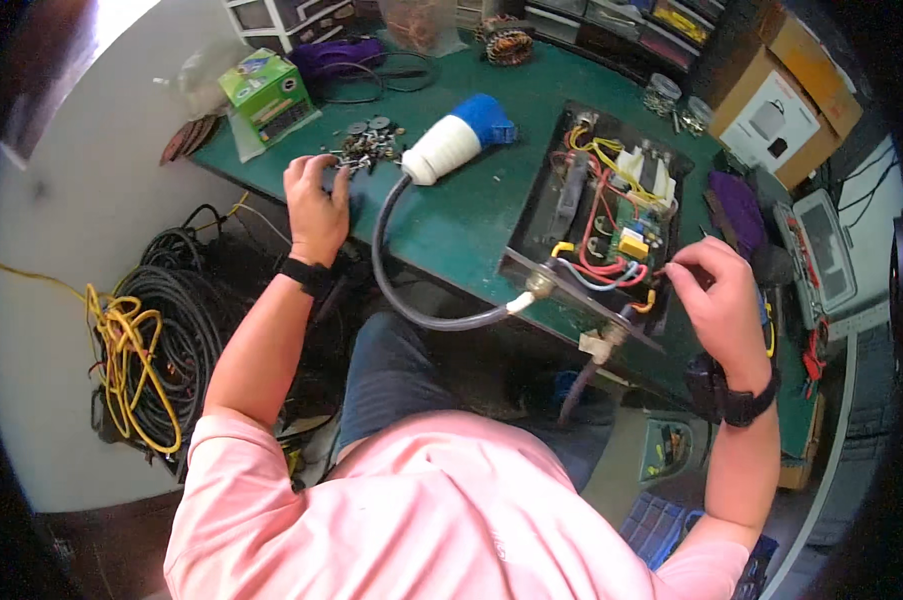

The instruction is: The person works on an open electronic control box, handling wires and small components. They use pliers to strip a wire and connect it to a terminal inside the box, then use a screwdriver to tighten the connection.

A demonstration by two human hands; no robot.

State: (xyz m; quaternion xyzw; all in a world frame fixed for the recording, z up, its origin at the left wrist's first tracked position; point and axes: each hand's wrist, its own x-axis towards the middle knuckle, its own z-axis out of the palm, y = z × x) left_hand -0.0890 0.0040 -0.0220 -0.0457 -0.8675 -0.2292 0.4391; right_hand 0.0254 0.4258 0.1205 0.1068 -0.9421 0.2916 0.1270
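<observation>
My left hand (pixel 316 205) rests at the table's edge beside a pile of screws and washers (pixel 368 145), its thumb a little apart from the bent fingers. Over on the right, my right hand (pixel 716 295) pinches thumb and forefinger together at the side of an opened electrical box (pixel 531 225); whatever lies between the fingertips is too small to make out. Inside the box are a circuit board (pixel 639 222) and red, yellow and blue wires (pixel 603 200). A thick grey cable (pixel 381 255) runs from a cable gland (pixel 539 284) to a blue-and-white industrial plug (pixel 456 140).
A green carton (pixel 266 95) stands at the back left. Coiled black cables (pixel 176 320) and a yellow cord (pixel 121 340) lie left of the table. At the right are a cardboard box (pixel 786 100), an opened tool case (pixel 816 250) and a purple cloth (pixel 736 210). Drawers line the back.
</observation>
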